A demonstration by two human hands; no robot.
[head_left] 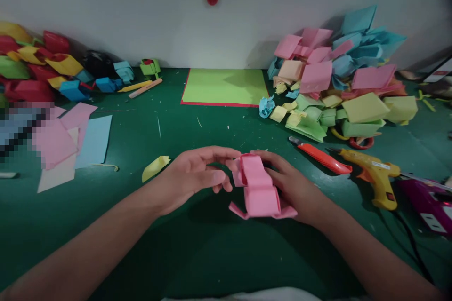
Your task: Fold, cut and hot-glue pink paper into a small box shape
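Observation:
A folded pink paper piece (259, 189) with flaps at its base sits between both hands above the green mat (197, 244). My left hand (196, 174) pinches its upper left edge with curled fingers. My right hand (291, 184) grips its right side, fingers wrapped behind the paper. A small yellow paper scrap (154, 167) lies just left of my left hand.
A red utility knife (319, 155), yellow glue gun (376, 174) and purple tool (429, 200) lie to the right. A heap of folded coloured papers (339, 84) is at back right, finished paper shapes (52, 68) at back left, flat sheets (76, 143) on the left, a green sheet (224, 85) by the wall.

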